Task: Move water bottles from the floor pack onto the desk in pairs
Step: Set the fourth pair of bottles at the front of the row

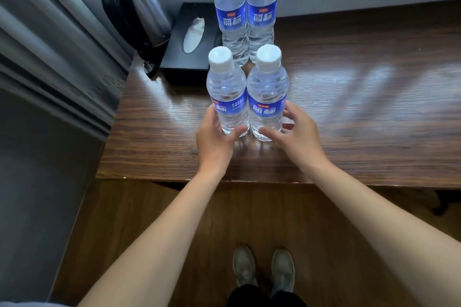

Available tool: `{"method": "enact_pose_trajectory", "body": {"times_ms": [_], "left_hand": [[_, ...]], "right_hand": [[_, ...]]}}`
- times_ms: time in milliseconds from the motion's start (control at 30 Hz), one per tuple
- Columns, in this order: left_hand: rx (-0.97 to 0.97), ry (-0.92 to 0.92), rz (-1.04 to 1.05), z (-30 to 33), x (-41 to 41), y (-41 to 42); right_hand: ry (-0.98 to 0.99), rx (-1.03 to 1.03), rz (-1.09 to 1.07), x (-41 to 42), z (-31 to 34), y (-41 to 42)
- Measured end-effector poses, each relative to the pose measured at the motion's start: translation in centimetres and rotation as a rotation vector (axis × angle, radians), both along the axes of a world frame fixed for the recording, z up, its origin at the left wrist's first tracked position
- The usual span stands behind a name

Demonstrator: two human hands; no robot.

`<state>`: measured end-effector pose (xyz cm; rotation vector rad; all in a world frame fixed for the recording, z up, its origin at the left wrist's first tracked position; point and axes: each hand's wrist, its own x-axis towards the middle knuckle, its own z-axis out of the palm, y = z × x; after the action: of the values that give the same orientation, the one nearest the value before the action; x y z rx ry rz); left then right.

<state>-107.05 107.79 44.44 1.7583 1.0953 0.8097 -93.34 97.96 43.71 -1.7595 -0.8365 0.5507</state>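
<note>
The left hand [214,137] is holding the base of the left bottle [228,97] and the right hand [295,129] is holding the right bottle [267,99]. Both bottles are standing upright on the table [349,107], just right of the tissue box [189,40]. A second pair [230,15] is standing beside the box's far end, so at least one trip is looking done; the floor pack is out of view, so what remains is unclear.

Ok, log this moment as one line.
left hand: holds front-left bottle | right hand: holds front-right bottle | both bottles: upright on desk | rear pair: upright behind them | floor pack: not in view
</note>
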Motion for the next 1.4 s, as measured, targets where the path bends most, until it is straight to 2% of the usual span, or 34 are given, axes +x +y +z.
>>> {"method": "enact_pose_trajectory", "body": {"times_ms": [133, 233, 367, 567, 833, 1067, 1200, 1400], "left_hand": [[0.02, -0.032, -0.022, -0.9, -0.3, 0.3], [0.046, -0.015, -0.059, -1.3, -0.5, 0.4], [-0.045, -0.061, -0.118, -2.0, -0.5, 0.4], [-0.066, -0.073, -0.058, -2.8, -0.6, 0.6], [-0.001, -0.055, 0.061, -2.5, -0.2, -0.1], [0.052, -0.008, -0.005, -3.0, -0.8, 0.3], [0.021, -0.015, -0.059, -3.6, -1.4, 0.2], [0.045, -0.04, 0.035, -3.4, -0.6, -0.4]], "right_hand": [[-0.054, -0.01, -0.005, -0.4, -1.1, -0.3], [-0.114, -0.028, -0.086, -1.3, -2.1, -0.4], [-0.172, -0.047, -0.183, -2.1, -2.8, -0.4], [-0.17, -0.043, -0.229, -2.3, -3.2, 0.3], [-0.171, -0.014, -0.2, -2.1, -3.0, 0.3], [-0.165, 0.02, -0.165, -2.0, -2.9, 0.0], [-0.163, 0.017, -0.135, -2.0, -3.0, 0.1], [-0.128, 0.034, -0.164, -2.2, -3.3, 0.1]]}}
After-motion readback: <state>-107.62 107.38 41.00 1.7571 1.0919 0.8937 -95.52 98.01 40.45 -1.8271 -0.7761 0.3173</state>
